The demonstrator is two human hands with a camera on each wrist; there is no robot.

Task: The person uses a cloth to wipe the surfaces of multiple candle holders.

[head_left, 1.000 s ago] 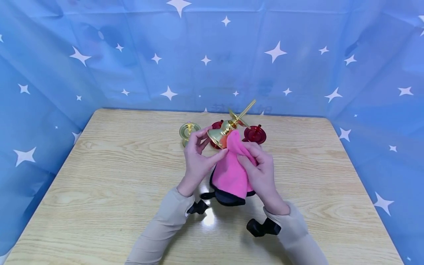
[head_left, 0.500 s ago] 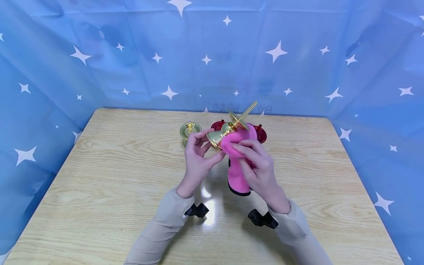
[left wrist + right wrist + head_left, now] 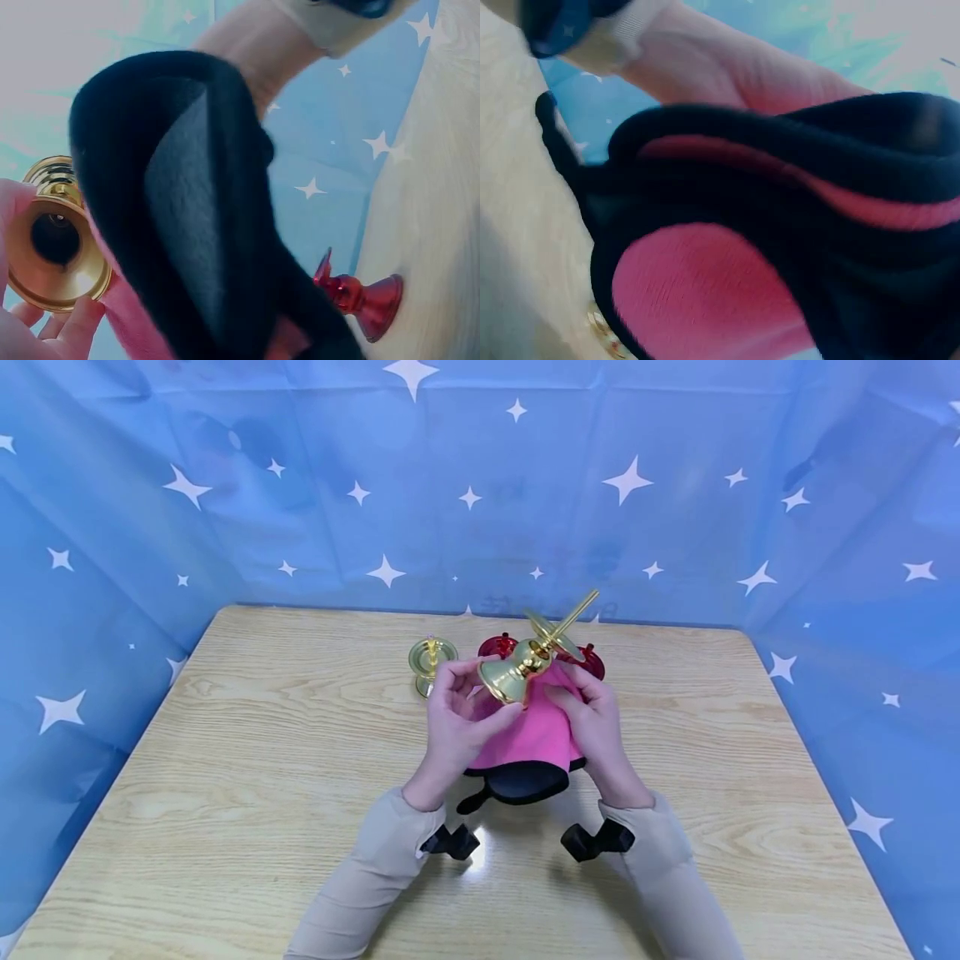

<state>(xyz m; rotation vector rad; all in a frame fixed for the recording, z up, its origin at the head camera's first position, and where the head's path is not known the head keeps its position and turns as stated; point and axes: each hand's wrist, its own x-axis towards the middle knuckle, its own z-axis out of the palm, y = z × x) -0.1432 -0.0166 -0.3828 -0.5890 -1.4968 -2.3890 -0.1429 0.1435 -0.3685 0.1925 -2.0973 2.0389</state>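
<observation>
My left hand (image 3: 459,720) pinches a shiny gold candlestick (image 3: 506,677) by its flared base, between thumb and fingers. The candlestick tilts in the air, its dish and thin rod pointing up to the right. In the left wrist view, the hollow underside of the base (image 3: 84,279) faces the camera. A pink cloth (image 3: 536,739) with black edging is gripped in my right hand (image 3: 602,735) and lies against the candlestick's stem. Its lower part hangs down between the hands. The cloth hides most of my right fingers in the right wrist view.
Behind the hands, a smaller gold candlestick (image 3: 432,657) and two red candlesticks (image 3: 498,645) (image 3: 592,662) stand on the wooden table (image 3: 262,760). The red ones are partly hidden. A blue curtain with white stars (image 3: 315,460) surrounds the table's back and sides.
The cloth bunched up higher around the stem half a second ago and now hangs wider again. My right hand turned over and back. The gold candlestick has shifted slightly right.
</observation>
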